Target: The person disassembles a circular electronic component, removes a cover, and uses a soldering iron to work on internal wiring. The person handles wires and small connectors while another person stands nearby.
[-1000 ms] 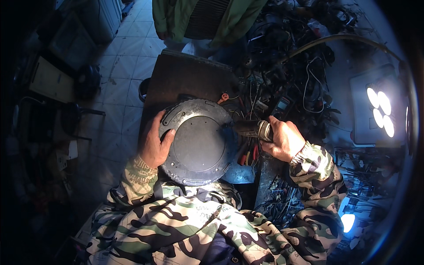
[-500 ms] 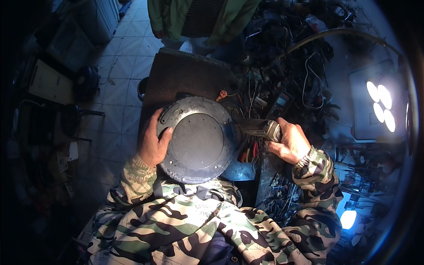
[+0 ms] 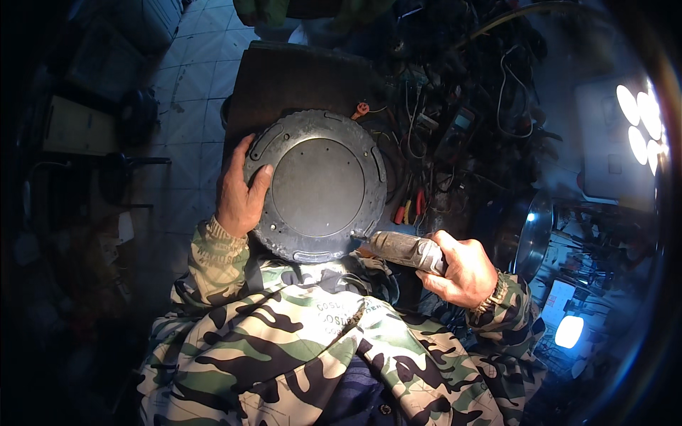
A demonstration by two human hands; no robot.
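Observation:
A round dark base plate (image 3: 320,186), with a smooth inner disc and holes and slots around its scuffed rim, faces up in front of me. My left hand (image 3: 241,190) grips its left edge, the thumb lying on the rim and the fingers along the side. In my right hand (image 3: 462,270) is a worn, greyish electric screwdriver (image 3: 401,247), held by its rear end. Its tip meets the lower right of the rim, near a hole; whether it sits in a screw is too small to tell.
A brown bench top (image 3: 298,78) stretches behind the plate. To the right lie red- and yellow-handled pliers (image 3: 410,208), a multimeter (image 3: 458,126), an orange plug (image 3: 361,109) and tangled cables. A metal bowl (image 3: 536,231) stands farther right. Someone in green (image 3: 312,8) is across the bench.
The screwdriver has swung from beside the plate's right edge to its lower right rim, carried by my right hand. My left hand still holds the plate. The whole view has shifted a little.

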